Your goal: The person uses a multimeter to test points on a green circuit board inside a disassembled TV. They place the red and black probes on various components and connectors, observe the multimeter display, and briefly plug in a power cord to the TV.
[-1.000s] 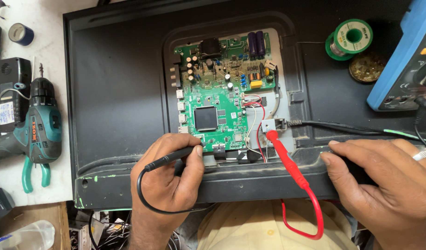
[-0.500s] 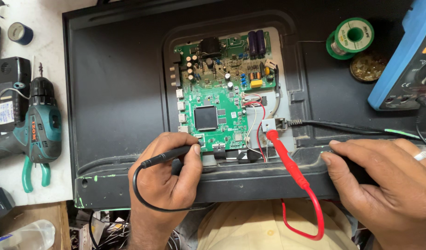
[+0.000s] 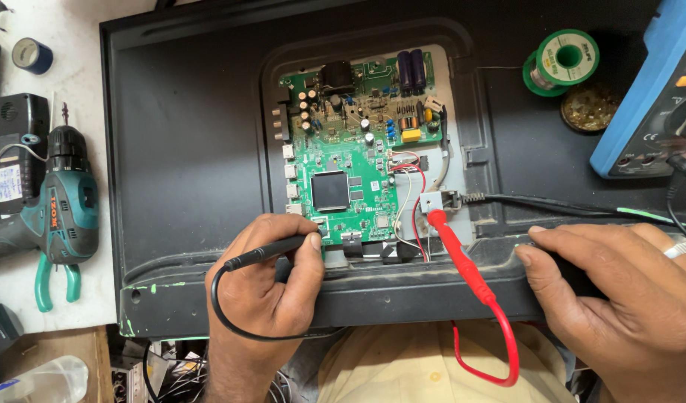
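A: The black probe [image 3: 272, 251] is sitting in the left hand [image 3: 272, 287], pinched tight between thumb and fingers, and its tip is touching the bottom edge of the green board [image 3: 350, 175].

B: So how is it done well?

A: By keeping the tip very still, I think. The right hand [image 3: 619, 287] is lying flat, holding nothing, pressing on the black TV back [image 3: 186, 149]. The red probe [image 3: 458, 250] is lying loose between them.

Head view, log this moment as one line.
left hand: holds black probe at green circuit board | right hand: rests on black panel edge | red probe: lying free
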Demonstrator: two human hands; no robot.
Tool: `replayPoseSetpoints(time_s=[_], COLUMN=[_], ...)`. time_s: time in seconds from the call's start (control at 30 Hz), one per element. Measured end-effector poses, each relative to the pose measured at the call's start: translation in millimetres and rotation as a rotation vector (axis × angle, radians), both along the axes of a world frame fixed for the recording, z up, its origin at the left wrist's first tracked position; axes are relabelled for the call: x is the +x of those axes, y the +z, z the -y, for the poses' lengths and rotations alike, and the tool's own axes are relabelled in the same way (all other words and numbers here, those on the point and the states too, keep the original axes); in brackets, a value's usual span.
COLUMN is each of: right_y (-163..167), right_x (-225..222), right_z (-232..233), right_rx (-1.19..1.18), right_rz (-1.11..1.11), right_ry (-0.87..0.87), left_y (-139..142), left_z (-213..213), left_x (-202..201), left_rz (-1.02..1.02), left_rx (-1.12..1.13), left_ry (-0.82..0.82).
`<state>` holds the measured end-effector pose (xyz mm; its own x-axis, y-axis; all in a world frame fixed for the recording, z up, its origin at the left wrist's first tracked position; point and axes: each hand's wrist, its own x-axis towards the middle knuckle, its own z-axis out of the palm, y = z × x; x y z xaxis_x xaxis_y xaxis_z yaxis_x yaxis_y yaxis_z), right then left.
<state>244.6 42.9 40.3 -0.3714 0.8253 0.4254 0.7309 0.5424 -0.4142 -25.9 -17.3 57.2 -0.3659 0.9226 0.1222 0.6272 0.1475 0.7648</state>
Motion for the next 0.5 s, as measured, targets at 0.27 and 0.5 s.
replayPoseSetpoints(time_s=[0.27, 0.5], right_y=[1.5, 1.0], right_x=[-0.8, 0.0], right_z=[0.2, 0.1], right_rx=[-0.005, -0.003], right_rz=[0.004, 0.015], right_ry=[0.001, 0.001], left_y=[-1.9, -1.7], left_z=[0.9, -0.2], left_x=[-1.4, -0.6], left_rz=[-0.01, -0.006], left_rx=[0.02, -0.024], left_ry=[-0.019, 0.003])
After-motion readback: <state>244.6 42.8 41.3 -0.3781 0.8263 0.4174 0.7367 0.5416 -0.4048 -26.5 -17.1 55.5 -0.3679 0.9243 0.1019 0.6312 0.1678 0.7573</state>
